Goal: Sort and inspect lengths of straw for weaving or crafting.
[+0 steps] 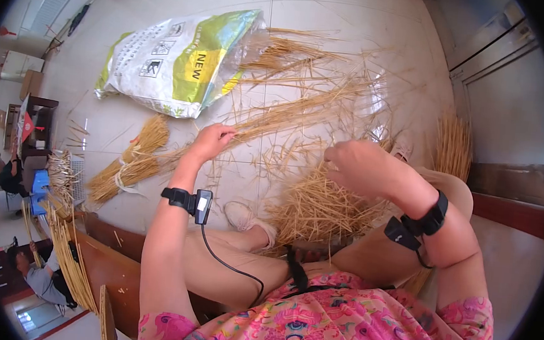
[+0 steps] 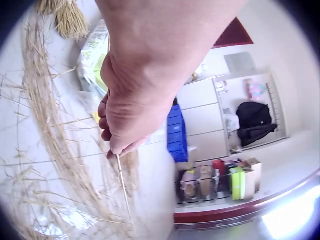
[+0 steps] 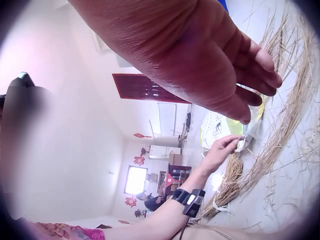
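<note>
My left hand (image 1: 211,142) pinches a thin straw stalk (image 2: 122,187) between thumb and fingertips, with the stalk pointing away from the hand in the left wrist view. My right hand (image 1: 363,167) hovers above a heap of loose straw (image 1: 323,206); in the right wrist view its fingers are loosely bent and apart, holding nothing visible. Beyond both hands a long strip of straw (image 1: 289,110) lies across the tiled floor. A tied straw bundle (image 1: 133,159) lies left of my left hand.
A white and green sack (image 1: 165,59) with straw at its mouth lies at the back. More straw stands by the metal door (image 1: 514,99) at right. Two people sit at the far left beside a wooden bench (image 1: 108,259). My feet flank the straw heap.
</note>
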The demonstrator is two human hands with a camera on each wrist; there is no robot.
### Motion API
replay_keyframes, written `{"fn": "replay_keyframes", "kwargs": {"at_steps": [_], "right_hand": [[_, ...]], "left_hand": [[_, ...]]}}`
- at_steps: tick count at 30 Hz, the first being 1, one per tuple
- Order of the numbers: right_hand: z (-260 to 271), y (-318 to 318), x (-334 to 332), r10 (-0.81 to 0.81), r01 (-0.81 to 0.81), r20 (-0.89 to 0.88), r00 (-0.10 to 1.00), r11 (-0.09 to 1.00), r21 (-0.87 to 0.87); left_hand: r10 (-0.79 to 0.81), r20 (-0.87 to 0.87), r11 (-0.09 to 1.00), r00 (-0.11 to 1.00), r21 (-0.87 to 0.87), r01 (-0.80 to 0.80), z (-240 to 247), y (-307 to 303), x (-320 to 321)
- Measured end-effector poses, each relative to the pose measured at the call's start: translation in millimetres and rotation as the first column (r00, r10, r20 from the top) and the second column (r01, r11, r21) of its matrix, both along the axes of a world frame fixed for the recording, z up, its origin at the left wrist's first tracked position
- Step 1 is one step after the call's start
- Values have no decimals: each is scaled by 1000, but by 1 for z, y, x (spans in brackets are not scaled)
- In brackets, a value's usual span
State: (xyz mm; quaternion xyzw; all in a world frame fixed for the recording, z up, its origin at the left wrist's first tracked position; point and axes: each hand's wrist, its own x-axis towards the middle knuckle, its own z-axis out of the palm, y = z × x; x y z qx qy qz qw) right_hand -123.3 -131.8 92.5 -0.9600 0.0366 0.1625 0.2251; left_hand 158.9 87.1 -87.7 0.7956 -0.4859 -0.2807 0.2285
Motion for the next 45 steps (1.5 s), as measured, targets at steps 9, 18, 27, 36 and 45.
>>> {"fn": "replay_keyframes", "kwargs": {"at_steps": [9, 18, 27, 36, 45], "right_hand": [[-11, 33, 26, -553, 298, -11, 833, 432, 851], [44, -56, 27, -835, 288, 292, 466, 455, 842], [51, -108, 3, -950, 322, 209, 233, 278, 905], [1, 15, 17, -498, 354, -197, 845, 245, 902], [0, 0, 26, -722, 375, -122, 681, 200, 905]], "left_hand": [[55, -397, 853, 916, -459, -250, 141, -39, -106], [-25, -507, 955, 861, -267, -129, 117, -36, -112], [-101, -646, 988, 757, -156, -1, 133, -20, -144], [-73, -934, 968, 348, -151, -202, 155, -38, -149], [-12, -939, 962, 343, -104, -253, 149, -42, -157]]}}
